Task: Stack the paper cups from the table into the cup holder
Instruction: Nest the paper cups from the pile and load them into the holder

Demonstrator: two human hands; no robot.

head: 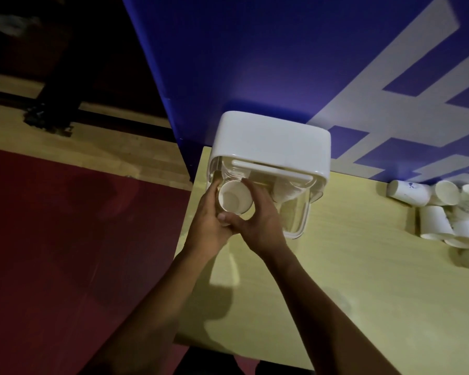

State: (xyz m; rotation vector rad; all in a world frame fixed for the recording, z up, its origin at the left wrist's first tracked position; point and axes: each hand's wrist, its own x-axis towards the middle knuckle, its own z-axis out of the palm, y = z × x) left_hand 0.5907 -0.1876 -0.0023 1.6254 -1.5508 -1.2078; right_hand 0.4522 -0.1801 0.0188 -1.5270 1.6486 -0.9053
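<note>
Curling fingers (256, 197) of your left hand (206, 215) and right hand (259, 223) round the paper cup (234, 199), you've got it at the cup holder (271, 142). Squeeze harder and it could crumple; tilt it and it may jam.

No text here can be read. The white paper cups (409, 196) lying on the pale yellow table (336, 266) carry small blue marks (413, 185), too blurred to make out. The blue wall (255, 63) bears broad white strokes (417, 85), perhaps cropped lettering.
</note>
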